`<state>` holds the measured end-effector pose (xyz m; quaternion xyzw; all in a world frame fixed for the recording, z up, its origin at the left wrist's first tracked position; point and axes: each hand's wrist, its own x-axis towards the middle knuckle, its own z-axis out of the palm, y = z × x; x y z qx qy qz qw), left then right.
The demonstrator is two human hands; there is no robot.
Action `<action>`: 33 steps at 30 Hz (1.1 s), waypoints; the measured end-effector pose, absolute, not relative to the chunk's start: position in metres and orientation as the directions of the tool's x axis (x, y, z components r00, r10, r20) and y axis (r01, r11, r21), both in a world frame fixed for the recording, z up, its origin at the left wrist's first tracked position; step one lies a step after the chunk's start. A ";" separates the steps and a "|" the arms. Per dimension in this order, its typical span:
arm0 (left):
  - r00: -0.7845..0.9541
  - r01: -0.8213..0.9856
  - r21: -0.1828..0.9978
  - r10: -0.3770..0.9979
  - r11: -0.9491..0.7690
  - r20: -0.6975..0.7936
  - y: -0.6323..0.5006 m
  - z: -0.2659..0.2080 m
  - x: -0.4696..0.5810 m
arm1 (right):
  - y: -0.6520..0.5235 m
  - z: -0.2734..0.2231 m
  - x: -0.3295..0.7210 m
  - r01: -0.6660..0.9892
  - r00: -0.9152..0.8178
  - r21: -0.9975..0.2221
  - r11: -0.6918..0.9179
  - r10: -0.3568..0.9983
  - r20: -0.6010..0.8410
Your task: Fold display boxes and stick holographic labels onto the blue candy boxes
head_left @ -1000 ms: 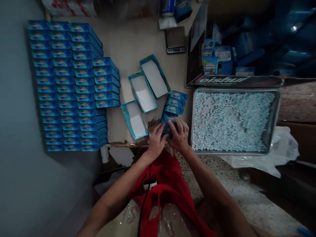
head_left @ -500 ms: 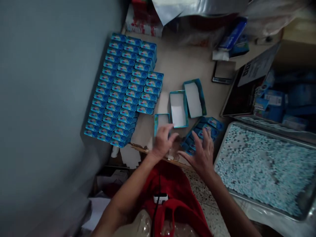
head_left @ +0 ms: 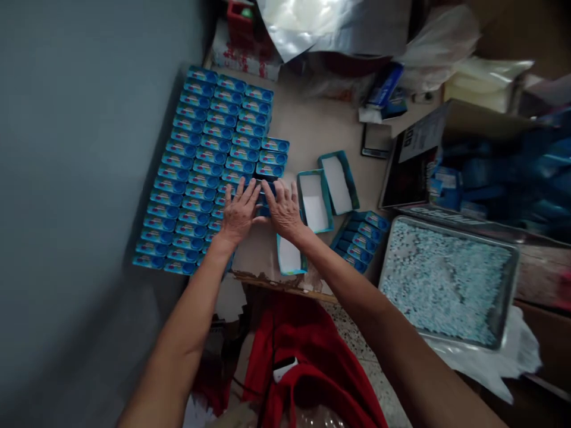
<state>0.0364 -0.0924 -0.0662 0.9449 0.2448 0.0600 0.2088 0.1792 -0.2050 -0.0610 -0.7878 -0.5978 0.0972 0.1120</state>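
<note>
Rows of small blue boxes (head_left: pixel 178 161) with printed tops stand packed together on the left of the table. My left hand (head_left: pixel 241 213) lies over the right side of these rows, its fingers stretched forward. Close beside it, my right hand (head_left: pixel 285 208) rests at the near end of the shortest column, fingers extended. Between and under the hands, more blue boxes (head_left: pixel 263 211) show only in part. Open teal cartons with white insides are near my right hand: one under its wrist (head_left: pixel 289 257), one beside it (head_left: pixel 316 202) and one farther right (head_left: pixel 339 183).
A slanted group of small blue boxes (head_left: pixel 362 236) sits at the table's right front. A metal tray (head_left: pixel 512 291) of pale blue and white pieces lies beyond it. Behind are a large carton (head_left: pixel 408 160), a dark flat device (head_left: pixel 375 142) and plastic bags (head_left: pixel 439 50).
Both hands have moved left and forward from above the table's front edge onto the near end of the blue box rows. The view has shifted slightly.
</note>
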 end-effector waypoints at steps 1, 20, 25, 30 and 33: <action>0.880 0.416 0.446 0.475 -0.792 0.023 -0.090 -0.067 0.033 | -0.202 -0.058 0.181 0.923 0.253 -0.291 -0.252 0.967 -0.034; 0.628 0.387 0.655 0.705 -0.649 0.329 -0.254 -0.045 0.071 | -0.285 0.027 0.303 0.825 0.311 -0.504 -0.256 0.950 0.027; 0.953 0.203 0.507 0.287 -0.838 0.093 -0.243 -0.085 0.210 | -0.299 -0.008 0.407 0.802 0.447 -0.501 -0.325 0.883 0.143; 0.993 0.032 0.437 -0.019 -0.899 -0.113 -0.211 -0.111 0.245 | -0.273 -0.051 0.447 0.819 0.349 -0.516 -0.251 0.932 0.099; 0.994 0.003 0.447 -0.047 -0.895 -0.101 -0.199 -0.115 0.230 | -0.266 -0.060 0.458 0.841 0.267 -0.492 -0.223 0.964 0.019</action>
